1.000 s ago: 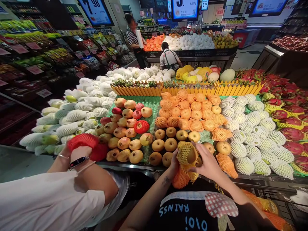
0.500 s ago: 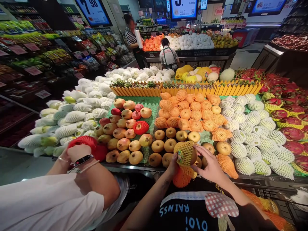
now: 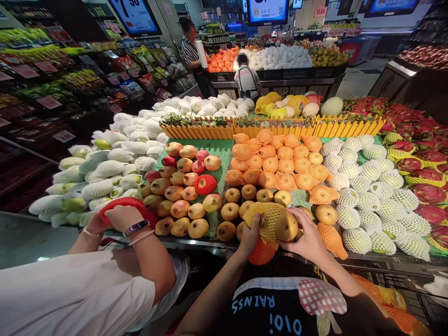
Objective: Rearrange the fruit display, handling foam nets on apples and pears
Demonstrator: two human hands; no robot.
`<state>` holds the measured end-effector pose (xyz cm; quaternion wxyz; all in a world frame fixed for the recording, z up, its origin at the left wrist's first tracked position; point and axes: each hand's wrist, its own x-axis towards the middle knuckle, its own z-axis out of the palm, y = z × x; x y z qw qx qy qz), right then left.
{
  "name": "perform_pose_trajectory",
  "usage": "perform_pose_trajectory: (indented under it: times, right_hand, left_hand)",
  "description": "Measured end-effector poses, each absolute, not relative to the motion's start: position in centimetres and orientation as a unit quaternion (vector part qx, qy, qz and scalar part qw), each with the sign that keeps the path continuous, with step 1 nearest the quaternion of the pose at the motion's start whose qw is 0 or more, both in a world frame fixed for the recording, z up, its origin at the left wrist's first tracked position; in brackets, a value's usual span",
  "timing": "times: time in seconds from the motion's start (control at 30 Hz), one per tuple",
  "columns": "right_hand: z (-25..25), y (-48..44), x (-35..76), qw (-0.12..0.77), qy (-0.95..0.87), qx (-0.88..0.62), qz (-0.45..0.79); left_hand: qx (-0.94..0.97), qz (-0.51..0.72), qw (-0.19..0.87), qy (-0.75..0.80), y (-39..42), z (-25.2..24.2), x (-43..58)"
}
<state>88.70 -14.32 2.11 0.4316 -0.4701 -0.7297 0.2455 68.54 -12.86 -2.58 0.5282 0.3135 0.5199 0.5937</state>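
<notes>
A brown Asian pear point(image 3: 288, 227) is partly inside a yellow foam net point(image 3: 263, 220), its right half bare. My left hand point(image 3: 250, 237) is closed on the net's left side. An orange foam net point(image 3: 263, 252) hangs below, beside the same hand; whether my fingers grip it too, I cannot tell. My right hand point(image 3: 310, 237) curls round the bare side of the pear, thumb on top and fingers underneath. Behind both hands lie loose brown pears point(image 3: 230, 211), with pears in orange nets point(image 3: 270, 164) farther back.
To the left, a co-worker's hands point(image 3: 122, 217) hold a red foam net point(image 3: 131, 201) near loose pomegranates point(image 3: 174, 192). White-netted fruit point(image 3: 378, 214) is piled at right, dragon fruit point(image 3: 429, 193) beyond. A low yellow fence point(image 3: 273, 129) crosses the stand's back.
The pear now shows bare on the right, where the net covered more of it before. Net and pear have tilted, and my right hand has shifted from the net's edge onto the pear.
</notes>
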Motion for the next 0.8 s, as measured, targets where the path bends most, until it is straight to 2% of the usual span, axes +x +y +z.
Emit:
perform_pose_trajectory:
  times: [0.13,0.23,0.3,0.37,0.57,0.8]
  right_hand:
    - [1.2,-14.2,89.0,0.481,-0.636,-0.482,0.364]
    - [-0.5,-14.0,89.2,0.526,-0.439,-0.436,0.583]
    - [-1.7,-13.9,89.2,0.503,-0.279,-0.370,0.730]
    - [-2.4,-13.8,89.2,0.466,-0.164,-0.297,0.817]
    - [-2.0,-13.8,89.1,0.477,-0.091,-0.229,0.844]
    - [-2.4,-13.5,90.2,0.533,-0.237,-0.290,0.759]
  left_hand:
    - [0.267,0.625,0.500,0.536,-12.2,-2.6,66.3]
    - [0.247,0.656,0.452,0.552,-11.8,-2.7,64.3]
    - [0.237,0.679,0.415,0.557,-11.6,-2.7,63.1]
    - [0.236,0.693,0.393,0.556,-11.6,-2.8,62.2]
    - [0.241,0.696,0.380,0.560,-11.9,-3.4,61.5]
    - [0.253,0.683,0.379,0.570,-12.0,-4.3,61.3]
